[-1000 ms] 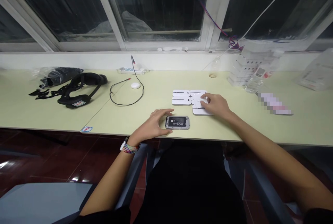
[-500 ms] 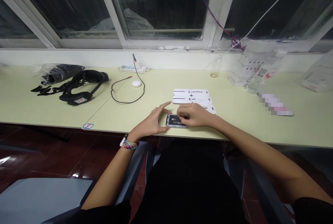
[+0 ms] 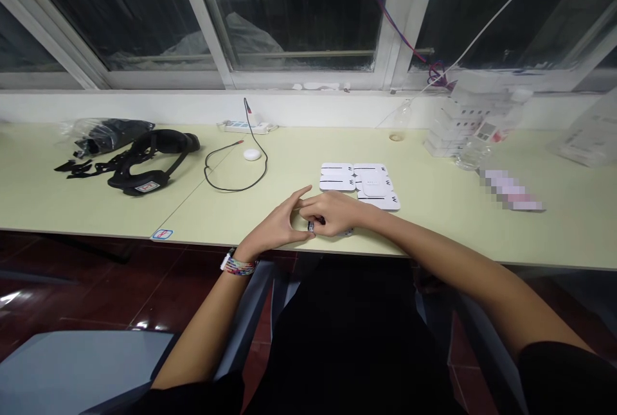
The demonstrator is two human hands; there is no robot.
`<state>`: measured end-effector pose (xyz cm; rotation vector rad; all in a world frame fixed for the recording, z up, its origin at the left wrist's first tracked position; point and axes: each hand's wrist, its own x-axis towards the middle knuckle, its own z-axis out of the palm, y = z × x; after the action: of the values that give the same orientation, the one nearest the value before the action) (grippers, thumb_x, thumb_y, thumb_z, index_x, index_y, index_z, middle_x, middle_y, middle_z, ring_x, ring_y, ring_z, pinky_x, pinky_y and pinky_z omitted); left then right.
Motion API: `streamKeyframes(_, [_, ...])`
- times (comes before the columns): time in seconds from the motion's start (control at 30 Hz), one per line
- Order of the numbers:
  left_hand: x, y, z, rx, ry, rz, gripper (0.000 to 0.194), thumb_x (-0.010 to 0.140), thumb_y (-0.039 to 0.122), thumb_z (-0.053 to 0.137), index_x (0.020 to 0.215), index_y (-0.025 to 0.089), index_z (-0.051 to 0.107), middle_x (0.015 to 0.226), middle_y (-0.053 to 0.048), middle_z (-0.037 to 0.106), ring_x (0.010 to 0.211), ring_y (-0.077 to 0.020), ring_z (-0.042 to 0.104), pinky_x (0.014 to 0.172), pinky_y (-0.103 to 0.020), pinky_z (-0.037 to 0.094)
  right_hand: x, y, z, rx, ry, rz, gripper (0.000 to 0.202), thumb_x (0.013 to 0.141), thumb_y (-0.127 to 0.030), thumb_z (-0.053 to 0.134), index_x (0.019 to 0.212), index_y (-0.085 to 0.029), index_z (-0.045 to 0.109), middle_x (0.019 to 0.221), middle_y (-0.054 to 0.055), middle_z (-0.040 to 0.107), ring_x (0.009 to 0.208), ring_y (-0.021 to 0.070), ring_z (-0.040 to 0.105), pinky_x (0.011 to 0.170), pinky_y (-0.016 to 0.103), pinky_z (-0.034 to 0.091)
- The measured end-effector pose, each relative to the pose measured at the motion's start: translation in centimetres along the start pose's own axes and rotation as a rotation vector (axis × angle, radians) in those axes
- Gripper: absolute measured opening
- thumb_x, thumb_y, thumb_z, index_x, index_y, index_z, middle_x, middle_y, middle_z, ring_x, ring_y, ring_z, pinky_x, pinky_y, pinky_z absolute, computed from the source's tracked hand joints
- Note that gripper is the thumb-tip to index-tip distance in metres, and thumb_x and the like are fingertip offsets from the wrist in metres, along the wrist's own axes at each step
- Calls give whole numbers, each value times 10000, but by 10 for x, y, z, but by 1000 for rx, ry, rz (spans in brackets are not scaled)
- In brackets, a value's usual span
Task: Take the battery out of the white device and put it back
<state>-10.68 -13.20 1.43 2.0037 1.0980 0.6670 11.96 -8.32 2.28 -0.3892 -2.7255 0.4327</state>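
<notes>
An opened power bank (image 3: 311, 227), a slim case with a black battery inside, lies near the table's front edge, mostly hidden by my right hand. My left hand (image 3: 277, 225) brackets its left end, thumb against the near corner and a finger at the far side, index finger stretched out. Over the power bank, my right hand (image 3: 332, 212) is closed with its fingers curled and its fingertips at the left end. Whatever those fingers pinch is hidden. Just beyond lie several white rounded flat pieces (image 3: 337, 182) marked with black lines and a W.
Left on the table (image 3: 231, 216) are a black headset (image 3: 139, 177), a looped black cable (image 3: 236, 190) and a round white object (image 3: 251, 155). A power strip (image 3: 248, 127) sits by the wall. To the right stand white boxes (image 3: 446, 129) and a clear bottle (image 3: 475, 148).
My right hand has slid left along the power bank to its left end, covering the battery label that showed before. The left hand has stayed nearly in place.
</notes>
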Motion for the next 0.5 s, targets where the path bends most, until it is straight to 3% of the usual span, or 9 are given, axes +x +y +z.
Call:
streamKeyframes(0.27, [0,0,0,57,26,-2,1099,807,253,806,1766,296,270,1393,-90,738,1266,-308,741,1148,-456,559,9,-3,-5,3,-40,26,232,752,-152,569,671,-236,369,654,-49,461,596,131,352,615,343,222])
streamKeyframes(0.5, [0,2,1,80,33,-6,1100,797,277,824,1757,278,288,1482,-106,707,1337,-338,712,1138,-453,570,12,-3,-7,-6,-30,27,263,725,-146,556,668,-236,316,650,-50,447,600,129,317,625,353,218])
